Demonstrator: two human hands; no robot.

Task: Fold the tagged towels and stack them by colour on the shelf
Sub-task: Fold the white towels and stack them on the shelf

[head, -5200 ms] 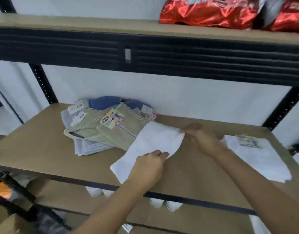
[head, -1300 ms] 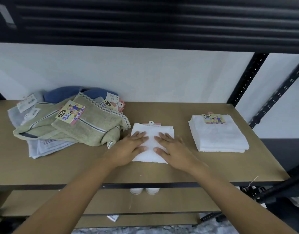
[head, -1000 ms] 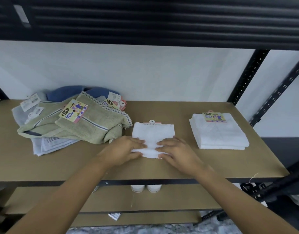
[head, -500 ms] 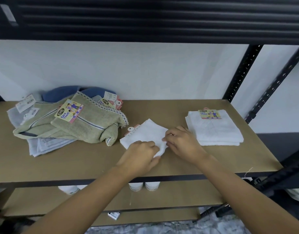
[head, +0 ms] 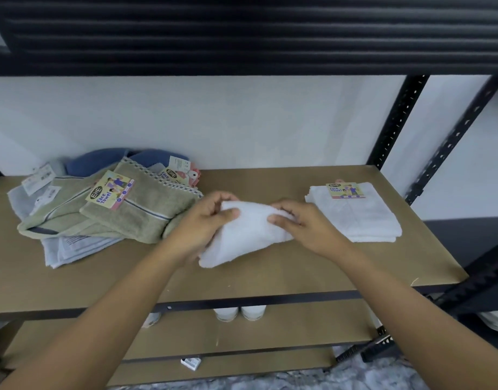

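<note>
On the middle board of a dark metal shelf (head: 270, 178), a person's left hand (head: 205, 225) and right hand (head: 308, 228) hold a folded white face towel (head: 248, 236) between them. The left pinches its upper edge between thumb and fingers, and the right curls round its other end. The towel sags at mid-shelf, its lower corner drooping toward the board. Just to the right lies the white stack (head: 363, 220), squared up with an "ENE Face Towel" tag (head: 345, 190) on top. It is the one colour pile begun, and by the look of it where this towel belongs.

Just beside the left hand lies a loose heap: olive-green towels (head: 146, 212) on top, a pale grey-blue towel (head: 65, 249) beneath, and a dark blue towel (head: 101, 162) at the back by the wall. None of these looks folded or sorted. On that showing the job is in its early part, with white nearly settled and the green and both blues left to fold and stack.
</note>
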